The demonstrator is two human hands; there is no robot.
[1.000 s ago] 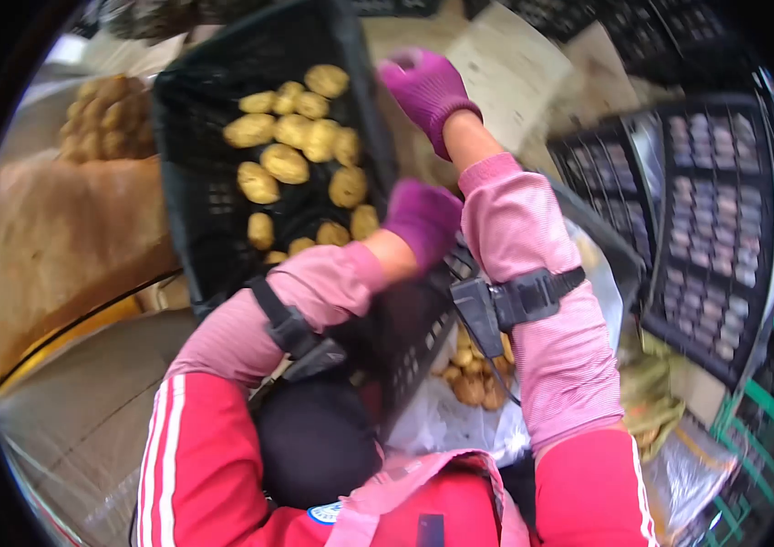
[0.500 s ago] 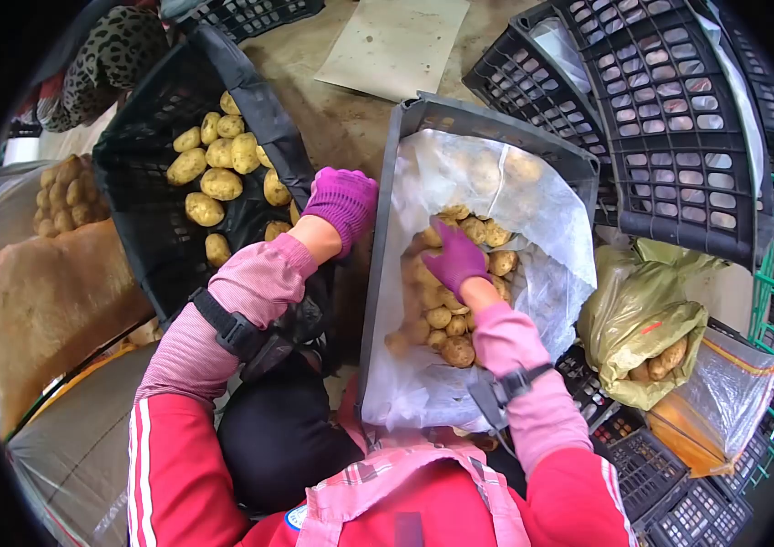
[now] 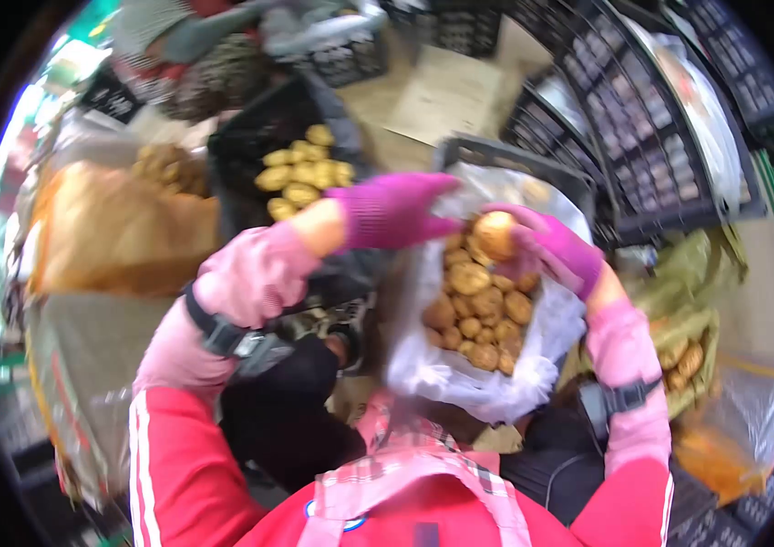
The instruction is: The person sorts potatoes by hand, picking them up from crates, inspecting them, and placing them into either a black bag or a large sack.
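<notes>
My right hand (image 3: 556, 246), in a purple glove, is closed around a potato (image 3: 495, 235) above the crate lined with white sheeting (image 3: 423, 365). My left hand (image 3: 396, 210), gloved in the same purple, is just left of that potato, its fingers stretched out and apart, with nothing seen in it. Below both hands, many potatoes (image 3: 487, 305) lie in the lined crate. To the left stands a crate with a black liner (image 3: 246, 150), where several yellow potatoes (image 3: 300, 173) lie, partly behind my left wrist.
A co-worker's sleeved arm (image 3: 214, 32) shows at the upper left. Black crates (image 3: 638, 118) lean at the upper right. A green bag of potatoes (image 3: 697, 337) sits at the right, an orange sack (image 3: 118, 232) at the left. Cardboard (image 3: 446, 96) lies ahead.
My right hand has come up out of the lined crate with a potato. My left hand has opened and moved right, over that crate. The view has shifted, showing a co-worker's arm.
</notes>
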